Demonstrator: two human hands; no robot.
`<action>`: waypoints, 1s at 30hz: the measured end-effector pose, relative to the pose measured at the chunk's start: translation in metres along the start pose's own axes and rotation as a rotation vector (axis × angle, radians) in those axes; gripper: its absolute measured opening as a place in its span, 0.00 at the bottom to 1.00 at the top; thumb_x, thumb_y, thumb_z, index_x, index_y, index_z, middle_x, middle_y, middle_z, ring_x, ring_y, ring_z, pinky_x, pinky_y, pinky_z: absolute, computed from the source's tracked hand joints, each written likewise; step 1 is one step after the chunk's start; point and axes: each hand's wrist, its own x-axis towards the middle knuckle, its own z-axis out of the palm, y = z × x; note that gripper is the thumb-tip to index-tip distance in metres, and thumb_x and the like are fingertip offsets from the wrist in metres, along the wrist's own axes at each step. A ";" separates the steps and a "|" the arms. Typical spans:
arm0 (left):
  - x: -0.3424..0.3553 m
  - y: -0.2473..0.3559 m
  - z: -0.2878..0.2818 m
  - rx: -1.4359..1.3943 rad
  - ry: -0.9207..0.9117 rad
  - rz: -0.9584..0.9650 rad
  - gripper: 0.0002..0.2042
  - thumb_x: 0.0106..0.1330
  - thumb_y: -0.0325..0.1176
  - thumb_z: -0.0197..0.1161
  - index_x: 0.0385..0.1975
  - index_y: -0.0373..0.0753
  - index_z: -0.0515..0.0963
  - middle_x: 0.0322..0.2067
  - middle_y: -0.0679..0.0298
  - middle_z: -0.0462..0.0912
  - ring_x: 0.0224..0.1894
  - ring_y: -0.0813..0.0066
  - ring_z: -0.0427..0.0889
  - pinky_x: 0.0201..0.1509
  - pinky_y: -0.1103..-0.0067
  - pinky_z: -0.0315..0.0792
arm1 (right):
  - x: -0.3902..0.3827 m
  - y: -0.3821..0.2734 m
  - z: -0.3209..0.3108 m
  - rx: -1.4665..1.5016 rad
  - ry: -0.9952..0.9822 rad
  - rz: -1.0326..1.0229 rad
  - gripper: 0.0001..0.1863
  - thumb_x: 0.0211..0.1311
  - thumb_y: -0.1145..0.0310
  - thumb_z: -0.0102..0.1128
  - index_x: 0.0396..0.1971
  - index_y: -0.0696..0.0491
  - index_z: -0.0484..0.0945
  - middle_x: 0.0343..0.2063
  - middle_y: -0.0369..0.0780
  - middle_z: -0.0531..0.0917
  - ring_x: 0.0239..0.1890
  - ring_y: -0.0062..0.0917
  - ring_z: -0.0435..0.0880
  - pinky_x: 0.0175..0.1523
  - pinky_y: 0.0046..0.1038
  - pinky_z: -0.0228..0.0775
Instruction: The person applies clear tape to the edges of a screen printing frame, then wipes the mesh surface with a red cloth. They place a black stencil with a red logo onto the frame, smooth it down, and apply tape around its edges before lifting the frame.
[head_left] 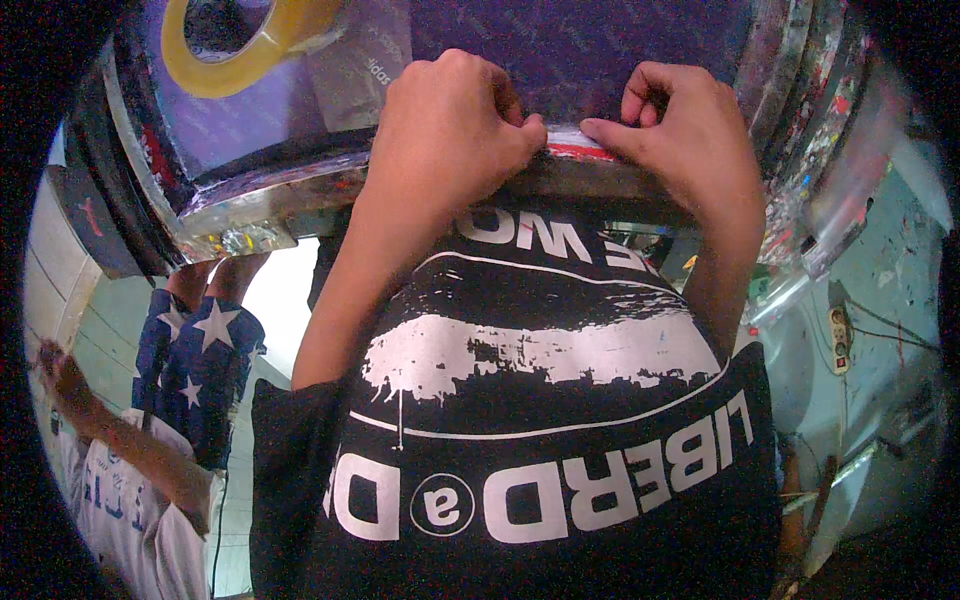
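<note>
My two hands are apart at the upper middle of the frame, both at the near rim of the paint-streaked tray-like surround [300, 196]. My left hand [450, 130] has its fingers curled under and its thumb along the edge; my right hand [685, 130] has its thumb reaching inward to the rim, with a gap under the bent forefinger. I can't tell whether either one pinches something thin. Between my thumbs lies a red-and-white patch [583, 153] on the rim.

The surround runs across the upper part of the picture, around a purple sheet [560, 50]. I judge it stiff and fairly heavy for its width, so I'd take it by the side rails with both hands rather than by one corner. The crusted paint should give some grip, though any wet spot would be slick. The sheet looks thin and smooth, easily creased or marked, so I'd keep my fingertips to its margin. The tape roll [215, 78] at the upper left looks light and firm; I'd hook it through its hole or pinch the ring across its width.
</note>
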 end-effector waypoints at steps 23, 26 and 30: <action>0.008 -0.001 -0.001 0.019 0.151 0.026 0.15 0.56 0.42 0.71 0.22 0.35 0.86 0.21 0.46 0.84 0.29 0.48 0.87 0.41 0.63 0.81 | 0.009 0.033 0.015 0.272 0.121 0.055 0.24 0.57 0.47 0.75 0.22 0.56 0.83 0.16 0.39 0.82 0.21 0.23 0.82 0.30 0.31 0.73; 0.007 -0.002 -0.001 0.004 0.165 0.067 0.16 0.56 0.43 0.71 0.22 0.34 0.86 0.20 0.46 0.83 0.28 0.48 0.87 0.41 0.64 0.81 | 0.004 0.042 0.006 0.511 0.102 0.058 0.24 0.59 0.47 0.73 0.24 0.56 0.84 0.17 0.40 0.83 0.22 0.24 0.85 0.31 0.33 0.75; 0.007 -0.003 0.004 0.009 0.149 0.109 0.19 0.58 0.48 0.72 0.23 0.35 0.86 0.20 0.47 0.84 0.28 0.48 0.87 0.40 0.63 0.81 | -0.003 0.043 0.006 0.372 0.192 0.056 0.26 0.57 0.45 0.74 0.23 0.56 0.84 0.18 0.41 0.84 0.22 0.26 0.85 0.32 0.33 0.76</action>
